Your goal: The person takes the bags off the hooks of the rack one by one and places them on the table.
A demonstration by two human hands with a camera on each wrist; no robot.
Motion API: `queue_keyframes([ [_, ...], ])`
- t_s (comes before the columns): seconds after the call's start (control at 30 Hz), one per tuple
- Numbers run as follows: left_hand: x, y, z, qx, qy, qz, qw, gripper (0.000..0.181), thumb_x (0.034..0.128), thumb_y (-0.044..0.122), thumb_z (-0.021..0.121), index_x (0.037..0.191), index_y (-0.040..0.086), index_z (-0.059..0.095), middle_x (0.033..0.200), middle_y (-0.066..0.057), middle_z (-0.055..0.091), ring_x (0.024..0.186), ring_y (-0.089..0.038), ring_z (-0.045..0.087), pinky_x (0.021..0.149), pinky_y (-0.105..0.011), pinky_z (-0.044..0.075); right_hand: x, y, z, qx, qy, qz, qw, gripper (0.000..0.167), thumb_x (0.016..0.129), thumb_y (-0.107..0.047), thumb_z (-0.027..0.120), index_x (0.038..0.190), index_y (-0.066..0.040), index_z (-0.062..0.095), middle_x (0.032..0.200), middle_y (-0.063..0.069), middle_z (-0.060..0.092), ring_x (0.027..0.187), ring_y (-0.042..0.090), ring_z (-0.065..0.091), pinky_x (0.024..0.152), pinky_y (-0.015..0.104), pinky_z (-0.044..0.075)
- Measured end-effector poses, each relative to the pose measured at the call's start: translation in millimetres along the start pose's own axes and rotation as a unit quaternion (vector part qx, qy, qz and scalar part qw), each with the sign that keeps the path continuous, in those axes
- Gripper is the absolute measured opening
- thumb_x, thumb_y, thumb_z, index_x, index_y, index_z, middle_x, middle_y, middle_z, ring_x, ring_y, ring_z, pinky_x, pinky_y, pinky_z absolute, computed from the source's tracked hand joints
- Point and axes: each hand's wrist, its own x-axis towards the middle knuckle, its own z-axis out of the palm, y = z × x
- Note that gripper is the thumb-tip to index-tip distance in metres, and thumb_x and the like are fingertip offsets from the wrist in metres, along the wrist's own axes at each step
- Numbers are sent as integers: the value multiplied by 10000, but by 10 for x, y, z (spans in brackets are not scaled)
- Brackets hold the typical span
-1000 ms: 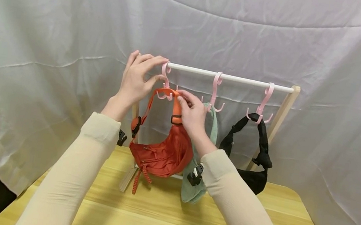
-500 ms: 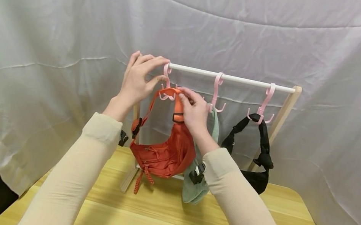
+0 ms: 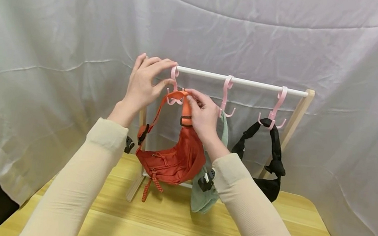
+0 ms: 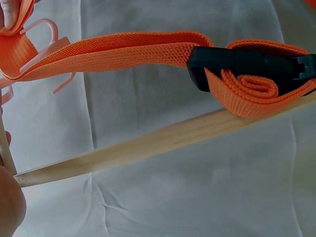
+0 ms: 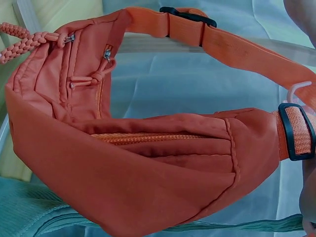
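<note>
We spread our left hand (image 3: 144, 83) at the bar (image 3: 202, 72), thumb beside the pink hook (image 3: 174, 73); our right hand (image 3: 204, 117) pinches the orange strap (image 3: 187, 109) of the red bag (image 3: 177, 162).

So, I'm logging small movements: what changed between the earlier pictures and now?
The right hand raised the orange strap slightly; the red bag shifted up and slightly right. No grip was visibly released. The left hand stays on the leftmost pink hook; the black bag hangs unchanged.
</note>
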Motion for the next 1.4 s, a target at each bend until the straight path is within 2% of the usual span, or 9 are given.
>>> queue_keyframes([
  [0.5, 9, 8, 27, 2, -61, -28, 10000, 437, 893, 246, 821, 1312, 153, 733, 1289, -30, 728, 1199, -259, 603, 1217, -533, 245, -11, -43, 27, 165, -121, -13, 9998, 227, 1001, -177, 719, 1207, -118, 794, 1129, 87, 777, 879, 214, 746, 699, 317, 605],
  [0.67, 1, 11, 15, 22, -47, -75, 10000, 433, 894, 238, 822, 1310, 154, 734, 1292, -30, 728, 1202, -256, 603, 1222, -529, 238, -11, -72, 63, 93, -160, 30, 9998, 219, 998, -191, 725, 1199, -150, 801, 1124, 68, 778, 894, 193, 738, 705, 291, 595],
  [0.8, -3, 13, 9, 20, -22, 7, 10000, 434, 895, 235, 822, 1311, 148, 734, 1281, -38, 730, 1185, -260, 607, 1206, -549, 251, 0, -81, 99, 20, -88, -101, 9999, 210, 985, -173, 740, 1180, -134, 807, 1096, 72, 785, 918, 180, 738, 724, 273, 580],
  [1.03, -6, 7, 27, 44, -119, -143, 9998, 418, 911, 238, 810, 1314, 163, 731, 1300, -29, 724, 1213, -256, 598, 1233, -516, 230, -1, -82, 131, 139, -131, -147, 9997, 219, 993, -165, 729, 1196, -125, 800, 1122, 82, 775, 947, 201, 743, 784, 342, 613],
  [1.4, -20, 0, 53, 72, -110, -103, 9999, 436, 899, 257, 818, 1315, 159, 730, 1300, -26, 723, 1207, -255, 599, 1222, -526, 240, -19, -71, 142, 121, -94, -299, 9994, 218, 982, -155, 740, 1188, -128, 805, 1100, 75, 778, 924, 199, 742, 782, 342, 608],
])
